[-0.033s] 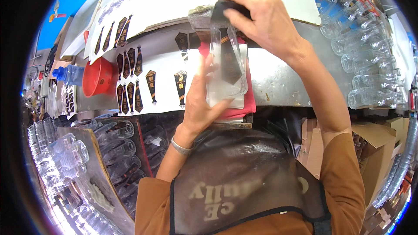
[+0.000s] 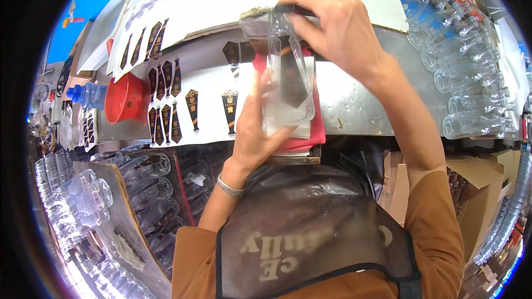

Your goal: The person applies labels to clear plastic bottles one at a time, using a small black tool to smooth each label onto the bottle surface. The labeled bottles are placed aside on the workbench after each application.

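A clear glass bottle point(image 2: 276, 97) lies with its neck pointing away from me on a red cloth point(image 2: 317, 127). My left hand point(image 2: 253, 133) is wrapped round the bottle's left side and base, thumb across the lower end. A dark tie-shaped decal point(image 2: 295, 75) with an orange stripe shows on the bottle. Above the bottle's neck, my right hand point(image 2: 337, 30) pinches a thin black flat piece point(image 2: 293, 9), seen nearly edge-on. Whether that piece touches the glass, I cannot tell. Just beyond sits a grey cloth pad point(image 2: 256, 23) on a block.
More tie-shaped decals point(image 2: 192, 111) lie in rows on white sheets to the left. A red bowl point(image 2: 126, 99) and a blue-capped bottle point(image 2: 88, 95) stand farther left. Several clear bottles point(image 2: 465, 80) line the right side. Crated bottles point(image 2: 149, 188) sit lower left, cardboard boxes point(image 2: 479, 188) lower right.
My right hand has tilted the black piece, which showed its broad face before and now appears as a thin edge. My left hand and the bottle stay in place.
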The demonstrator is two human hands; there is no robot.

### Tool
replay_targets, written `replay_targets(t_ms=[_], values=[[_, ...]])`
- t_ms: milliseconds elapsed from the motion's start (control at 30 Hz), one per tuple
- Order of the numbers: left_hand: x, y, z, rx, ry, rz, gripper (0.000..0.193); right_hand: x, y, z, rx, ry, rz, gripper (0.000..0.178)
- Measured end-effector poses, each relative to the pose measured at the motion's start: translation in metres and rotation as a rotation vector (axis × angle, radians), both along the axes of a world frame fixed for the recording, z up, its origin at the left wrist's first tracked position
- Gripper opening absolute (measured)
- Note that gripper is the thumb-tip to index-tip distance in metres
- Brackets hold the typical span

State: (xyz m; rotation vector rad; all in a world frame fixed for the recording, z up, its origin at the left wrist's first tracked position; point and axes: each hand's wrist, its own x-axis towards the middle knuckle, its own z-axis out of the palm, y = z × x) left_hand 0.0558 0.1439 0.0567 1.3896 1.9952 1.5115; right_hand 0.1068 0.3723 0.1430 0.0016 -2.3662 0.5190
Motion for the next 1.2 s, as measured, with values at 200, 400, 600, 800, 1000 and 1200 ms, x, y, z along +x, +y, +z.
replay_targets(t_ms=[200,400,600,800,1000,1200], values=[[0.0,-0.008,0.003,-0.087,0.01,-0.002,0.116,0.046,-0.058,-0.01,-0.027,-0.246,0.376,0.026],[0.003,-0.002,0.004,-0.031,0.133,0.032,0.11,0.034,-0.005,-0.02,-0.098,0.038,0.092,0.023],[0.015,0.005,0.006,-0.04,0.381,0.127,0.107,0.122,-0.07,-0.026,-0.635,-0.349,0.341,0.028],[0.025,0.017,0.029,0.296,-0.632,-0.106,0.096,0.103,-0.045,-0.077,-1.639,-0.542,0.031,0.061],[0.01,0.002,-0.001,-0.007,0.171,0.073,0.09,0.106,-0.077,-0.036,-0.872,-0.48,-0.14,0.036],[-0.037,-0.023,0.001,-0.029,0.385,0.143,0.089,0.107,-0.074,-0.052,-0.519,-0.46,-0.191,0.032]])
